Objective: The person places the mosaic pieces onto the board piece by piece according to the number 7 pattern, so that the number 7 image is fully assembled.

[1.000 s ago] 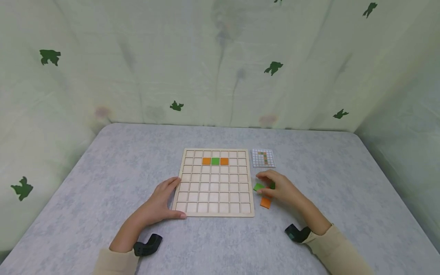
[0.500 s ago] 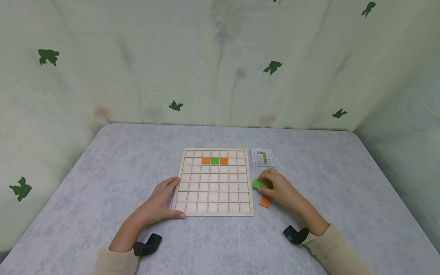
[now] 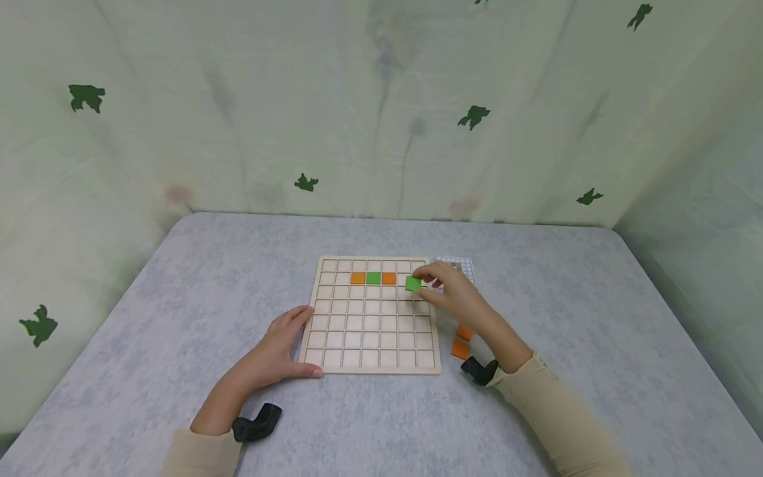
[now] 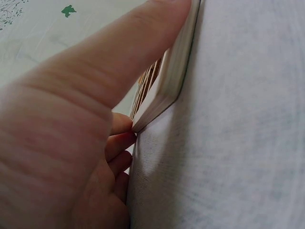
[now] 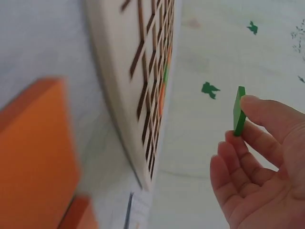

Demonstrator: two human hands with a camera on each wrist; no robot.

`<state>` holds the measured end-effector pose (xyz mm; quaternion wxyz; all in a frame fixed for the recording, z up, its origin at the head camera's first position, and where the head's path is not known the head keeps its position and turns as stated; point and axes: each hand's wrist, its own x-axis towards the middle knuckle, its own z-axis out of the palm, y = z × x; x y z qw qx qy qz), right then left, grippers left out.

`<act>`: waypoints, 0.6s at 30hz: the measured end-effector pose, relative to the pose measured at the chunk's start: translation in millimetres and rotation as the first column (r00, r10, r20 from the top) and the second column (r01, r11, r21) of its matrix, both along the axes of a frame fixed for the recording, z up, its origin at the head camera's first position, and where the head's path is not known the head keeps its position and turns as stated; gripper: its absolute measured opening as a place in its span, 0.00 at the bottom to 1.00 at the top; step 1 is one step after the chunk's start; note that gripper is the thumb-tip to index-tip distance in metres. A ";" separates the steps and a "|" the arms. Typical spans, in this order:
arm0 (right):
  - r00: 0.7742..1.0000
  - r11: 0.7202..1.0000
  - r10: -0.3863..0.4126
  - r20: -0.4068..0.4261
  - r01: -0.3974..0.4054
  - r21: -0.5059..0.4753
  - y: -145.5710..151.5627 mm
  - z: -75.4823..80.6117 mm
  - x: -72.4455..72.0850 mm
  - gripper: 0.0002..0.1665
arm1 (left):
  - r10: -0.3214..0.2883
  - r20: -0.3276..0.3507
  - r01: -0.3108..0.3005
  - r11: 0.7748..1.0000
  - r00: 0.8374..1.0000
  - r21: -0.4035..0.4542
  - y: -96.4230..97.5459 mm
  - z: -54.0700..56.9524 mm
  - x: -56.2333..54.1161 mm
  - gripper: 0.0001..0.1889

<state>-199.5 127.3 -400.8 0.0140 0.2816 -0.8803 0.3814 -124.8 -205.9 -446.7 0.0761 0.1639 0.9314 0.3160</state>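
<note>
A wooden grid board (image 3: 334, 317) lies mid-table, with an orange, a green and an orange tile (image 3: 373, 279) side by side in its second row. My right hand (image 3: 456, 295) pinches a green tile (image 3: 413, 283) (image 5: 238, 110) above the board's upper right cells. My left hand (image 3: 280, 348) rests on the board's near left corner, thumb along the front edge (image 4: 177, 62) and fingers against the left side.
Two orange tiles (image 3: 461, 342) (image 5: 33, 157) lie on the grey table right of the board. A small pattern card (image 3: 460, 266) sits beyond them, partly hidden by my right hand. Green patterned fabric walls stand behind and to both sides.
My right hand lifted a green tile from the pile right of the board and carried it up and left over the board's upper right. The left hand stayed put.
</note>
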 end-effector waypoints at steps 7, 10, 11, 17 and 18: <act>0.998 0.998 0.036 0.045 -0.034 -0.050 -24.6 -7.4 -17.8 0.19 | -0.001 0.005 0.001 1.000 1.000 0.006 1.1 0.7 -0.3 0.62; 0.996 0.999 0.014 0.092 -0.010 -0.044 -28.5 -12.2 -20.5 0.17 | -0.004 0.001 0.004 1.000 1.000 0.002 0.9 0.5 -0.6 0.62; 0.994 0.999 0.006 0.108 -0.002 -0.039 -29.0 -14.0 -21.1 0.17 | -0.005 -0.001 0.005 1.000 1.000 0.001 0.6 0.6 -0.6 0.62; 0.978 1.000 -0.015 0.206 0.018 -0.010 -29.7 -25.5 -25.8 0.17 | -0.004 -0.003 0.004 1.000 1.000 -0.002 -0.5 0.0 -0.8 0.62; 0.978 1.000 -0.012 0.209 0.012 0.004 -30.1 -27.1 -26.8 0.17 | -0.003 -0.002 0.003 1.000 1.000 -0.003 -0.6 0.0 -0.7 0.62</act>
